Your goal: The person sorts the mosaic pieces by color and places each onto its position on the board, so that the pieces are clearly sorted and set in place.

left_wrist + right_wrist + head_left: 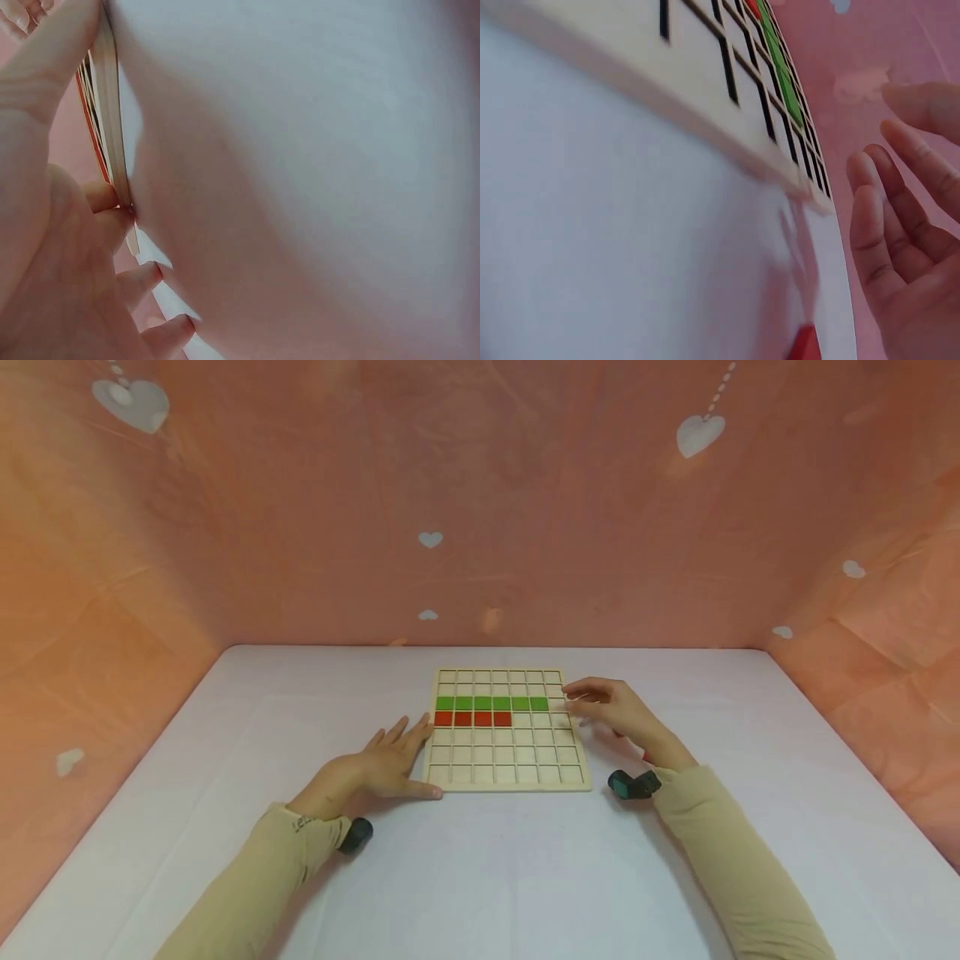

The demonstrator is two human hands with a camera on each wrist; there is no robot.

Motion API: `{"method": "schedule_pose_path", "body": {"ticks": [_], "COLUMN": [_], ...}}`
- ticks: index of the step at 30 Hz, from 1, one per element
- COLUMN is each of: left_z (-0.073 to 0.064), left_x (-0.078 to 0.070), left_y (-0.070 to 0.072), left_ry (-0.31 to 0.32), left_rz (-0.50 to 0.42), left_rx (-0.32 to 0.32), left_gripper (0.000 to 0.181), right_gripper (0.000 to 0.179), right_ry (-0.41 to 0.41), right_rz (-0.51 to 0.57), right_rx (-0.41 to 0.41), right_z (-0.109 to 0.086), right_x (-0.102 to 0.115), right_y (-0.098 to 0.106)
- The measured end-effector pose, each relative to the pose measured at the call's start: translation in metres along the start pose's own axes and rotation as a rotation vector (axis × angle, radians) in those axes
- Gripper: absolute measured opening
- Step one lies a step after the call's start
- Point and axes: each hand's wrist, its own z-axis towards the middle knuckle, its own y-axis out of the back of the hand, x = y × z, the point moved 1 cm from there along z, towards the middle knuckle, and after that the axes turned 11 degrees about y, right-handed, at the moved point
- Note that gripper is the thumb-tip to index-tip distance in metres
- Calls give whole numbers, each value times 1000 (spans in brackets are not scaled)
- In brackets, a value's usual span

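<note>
A pale wooden grid board (504,756) lies on the white-covered table. Across one of its upper rows runs a line of green squares (482,703), starting at the left edge and ending short of the right edge. Directly below is a shorter line of red squares (473,719), also from the left. My left hand (382,767) rests against the board's left side, fingers spread and thumb at the near left corner. Beside the upper right edge, my right hand (617,706) hovers with bent fingers; in the right wrist view nothing shows between thumb and fingers (868,232).
A small red piece (805,345) lies on the table right of the board, mostly hidden by my right forearm in the head view. Black wrist cameras (630,785) sit at both cuffs. Pinkish-orange cloth with hearts (480,502) surrounds the table's back and sides.
</note>
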Motion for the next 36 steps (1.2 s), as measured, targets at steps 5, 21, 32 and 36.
{"method": "schedule_pose_path", "body": {"ticks": [5,21,32,36], "left_z": [0,-1,0,1], "left_x": [0,-1,0,0], "left_y": [0,2,3,0], "left_ry": [-3,-13,-9,-1], "left_rz": [-1,-12,-21,-18], "left_rx": [6,17,8,10], "left_gripper": [104,104,103,104], "right_gripper": [42,45,47,49], "right_ry": [-33,-146,-181,-188], "right_rz": [-6,-92,-105,-106], "right_rx": [-7,4,31,69], "right_z": [-7,-24,-31,-36], "right_x": [-4,-10,-20,-24], "right_y": [10,26,37,40]}}
